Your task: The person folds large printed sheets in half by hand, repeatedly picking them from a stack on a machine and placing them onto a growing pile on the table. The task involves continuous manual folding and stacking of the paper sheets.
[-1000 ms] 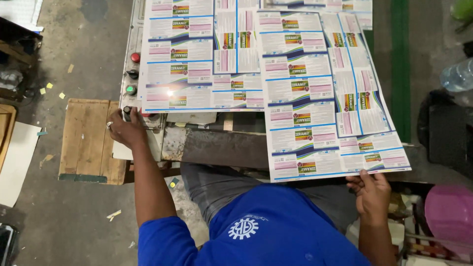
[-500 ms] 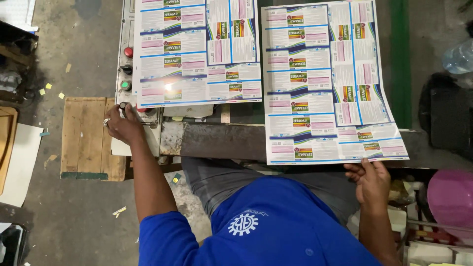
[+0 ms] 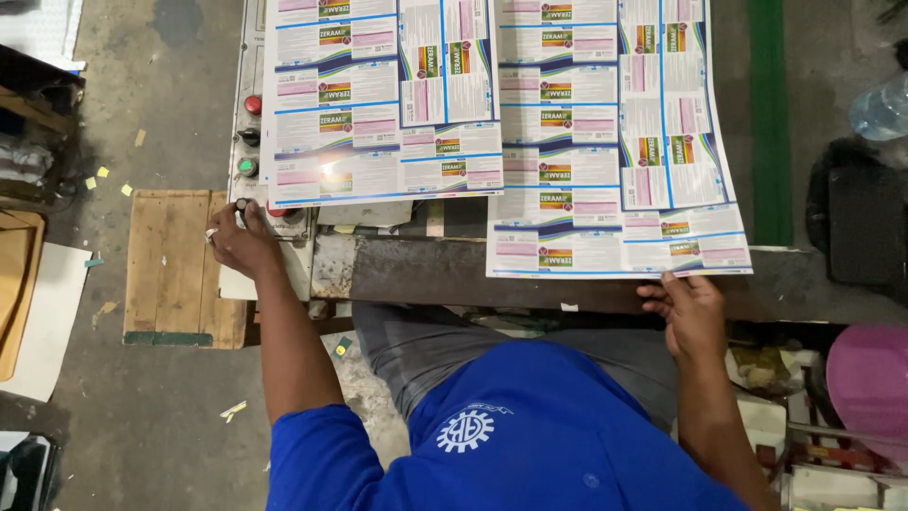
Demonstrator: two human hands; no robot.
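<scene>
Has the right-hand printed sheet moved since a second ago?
Yes. The right-hand sheet has slid forward and squared up beside the left sheet, its near edge now over the metal bar.

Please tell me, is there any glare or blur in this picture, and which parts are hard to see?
Head view: a bright glare spot sits on the left printed sheet, washing out its print there; the right printed sheet has none. The left hand at the control panel and the right hand look sharp. The right side near the pink tub is dim.
</scene>
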